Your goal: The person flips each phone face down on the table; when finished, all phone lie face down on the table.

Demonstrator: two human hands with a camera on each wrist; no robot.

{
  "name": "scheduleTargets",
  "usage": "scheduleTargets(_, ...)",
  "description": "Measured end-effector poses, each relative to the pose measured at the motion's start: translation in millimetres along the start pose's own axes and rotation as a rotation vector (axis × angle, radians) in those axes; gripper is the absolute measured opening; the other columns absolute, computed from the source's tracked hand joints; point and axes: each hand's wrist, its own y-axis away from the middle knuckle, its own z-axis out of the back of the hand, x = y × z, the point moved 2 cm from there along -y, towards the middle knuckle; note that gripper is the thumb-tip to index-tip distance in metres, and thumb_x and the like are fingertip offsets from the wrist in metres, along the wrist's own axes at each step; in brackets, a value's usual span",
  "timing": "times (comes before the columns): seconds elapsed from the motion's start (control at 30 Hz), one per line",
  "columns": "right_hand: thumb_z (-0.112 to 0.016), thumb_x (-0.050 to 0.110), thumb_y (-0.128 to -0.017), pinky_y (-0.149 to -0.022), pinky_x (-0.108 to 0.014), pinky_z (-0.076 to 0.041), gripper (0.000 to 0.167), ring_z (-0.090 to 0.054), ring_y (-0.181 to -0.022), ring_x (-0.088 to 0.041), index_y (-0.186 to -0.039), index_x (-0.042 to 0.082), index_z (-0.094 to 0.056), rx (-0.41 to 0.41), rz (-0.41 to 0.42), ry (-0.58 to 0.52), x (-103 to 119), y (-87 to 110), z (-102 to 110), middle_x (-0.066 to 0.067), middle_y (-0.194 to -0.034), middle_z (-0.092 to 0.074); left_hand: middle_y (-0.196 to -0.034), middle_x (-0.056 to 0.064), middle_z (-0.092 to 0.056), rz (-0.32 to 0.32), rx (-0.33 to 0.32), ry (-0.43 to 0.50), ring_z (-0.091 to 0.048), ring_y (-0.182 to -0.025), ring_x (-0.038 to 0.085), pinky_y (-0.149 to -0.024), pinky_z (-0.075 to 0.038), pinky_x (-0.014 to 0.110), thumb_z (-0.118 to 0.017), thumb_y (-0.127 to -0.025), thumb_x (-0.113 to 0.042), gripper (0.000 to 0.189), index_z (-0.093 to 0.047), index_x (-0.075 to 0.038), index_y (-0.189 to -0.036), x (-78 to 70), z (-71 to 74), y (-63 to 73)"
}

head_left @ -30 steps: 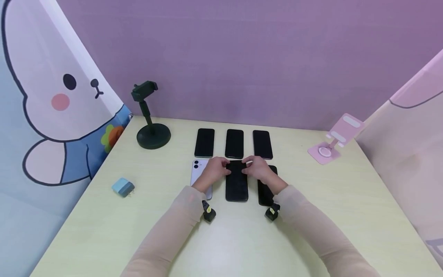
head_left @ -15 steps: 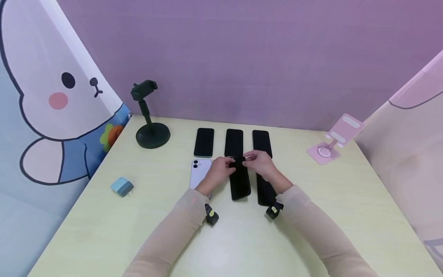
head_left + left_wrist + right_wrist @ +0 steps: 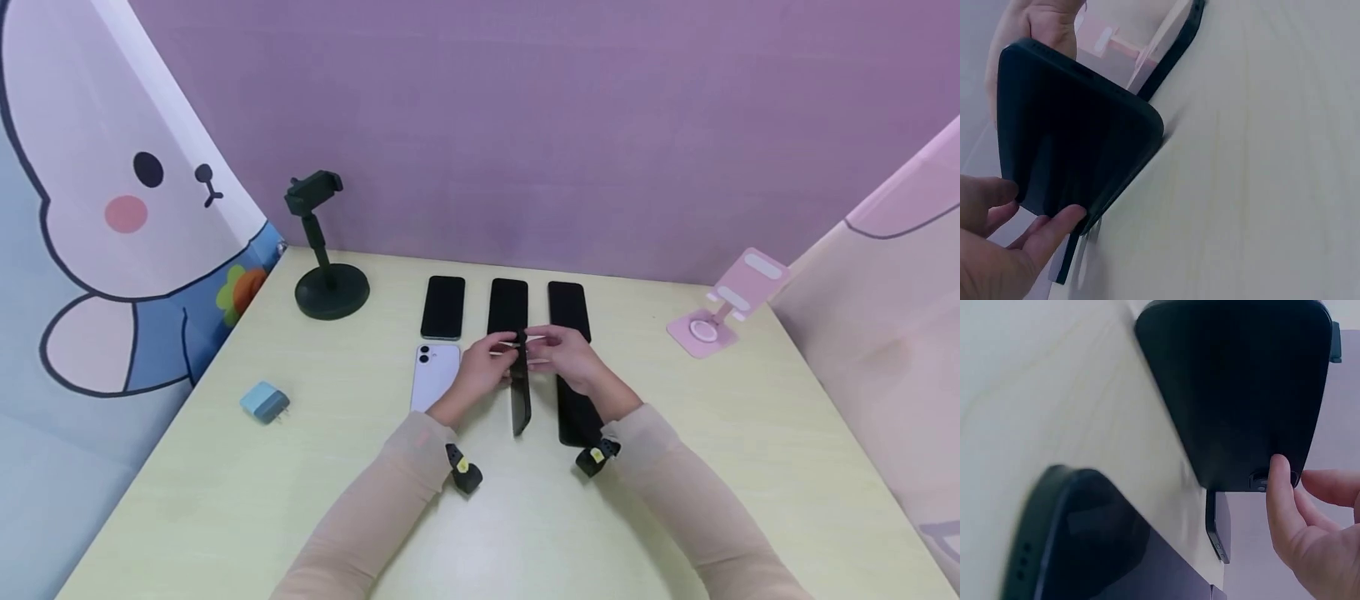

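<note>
A black smartphone (image 3: 521,396) stands tilted up on its long edge in the middle of the front row, its narrow side toward the head camera. My left hand (image 3: 480,368) pinches its far end from the left, thumb on the dark screen in the left wrist view. From the other side my right hand (image 3: 568,360) holds the same end, its thumb on the back beside the camera lenses (image 3: 1261,482). A pale lilac phone (image 3: 435,373) lies face down by my left hand. Another black phone (image 3: 576,417) lies partly under my right forearm.
Behind the hands three black phones (image 3: 443,308) lie in a row. A dark green phone stand (image 3: 332,292) is at the back left, a pink folding stand (image 3: 748,282) at the right. A blue plug charger (image 3: 265,402) lies on the left of the table (image 3: 187,500).
The middle black smartphone lay flat a second ago. It has since been turned up onto its long edge between both hands, its screen now facing left.
</note>
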Motion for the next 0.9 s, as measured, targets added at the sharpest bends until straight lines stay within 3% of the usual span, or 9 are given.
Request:
scheduleTargets(0.07, -0.051, -0.012, -0.095, -0.081, -0.038, -0.055, 0.04, -0.066, -0.085, -0.02, -0.134, -0.013, -0.046, 0.01, 0.007, -0.008, -0.1, 0.5, -0.4, -0.02, -0.106, -0.058, -0.108, 0.017, -0.064, 0.014, -0.008, 0.045, -0.068, -0.088, 0.027, -0.063, -0.057, 0.032, -0.06, -0.096, -0.007, 0.033, -0.061, -0.004, -0.129, 0.3, -1.1, 0.7)
scheduleTargets(0.23, -0.053, -0.015, -0.091, -0.08, -0.037, -0.055, 0.043, -0.066, -0.083, -0.018, -0.133, -0.014, -0.046, 0.006, 0.027, 0.015, -1.8, 0.7, -2.1, -0.024, -0.108, -0.056, -0.108, 0.017, -0.065, 0.002, -0.02, 0.052, -0.067, -0.092, 0.027, -0.065, -0.057, 0.031, -0.06, -0.096, -0.008, 0.033, -0.061, -0.004, -0.129, -0.1, -2.2, 2.5)
scheduleTargets(0.53, -0.052, -0.016, -0.091, -0.083, -0.043, -0.054, 0.042, -0.064, -0.083, -0.019, -0.133, -0.013, -0.046, -0.012, 0.036, 0.044, -1.2, 2.9, -4.1, -0.026, -0.109, -0.053, -0.108, 0.017, -0.066, -0.038, -0.023, -0.007, -0.067, -0.094, 0.026, -0.069, -0.056, 0.028, -0.061, -0.096, -0.007, 0.031, -0.062, -0.003, -0.127, -4.9, -1.8, 4.0)
scheduleTargets(0.7, -0.056, -0.012, -0.092, -0.082, -0.047, -0.053, 0.042, -0.063, -0.083, -0.021, -0.133, -0.011, -0.044, 0.015, 0.042, 0.052, -5.3, 2.2, -8.5, -0.025, -0.108, -0.05, -0.107, 0.016, -0.067, -0.03, -0.048, -0.041, -0.068, -0.082, 0.021, -0.063, -0.056, 0.027, -0.057, -0.097, -0.005, 0.028, -0.064, -0.001, -0.124, -7.9, 0.2, 5.1)
scheduleTargets(0.9, -0.06, -0.008, -0.092, -0.081, -0.043, -0.055, 0.04, -0.062, -0.086, -0.026, -0.13, -0.011, -0.046, 0.016, 0.013, 0.096, -11.9, -1.1, -12.2, -0.022, -0.107, -0.051, -0.105, 0.015, -0.069, 0.006, -0.09, -0.075, -0.065, -0.07, 0.018, -0.058, -0.054, 0.027, -0.054, -0.098, -0.009, 0.028, -0.064, 0.001, -0.123, -8.3, 3.2, 6.0)
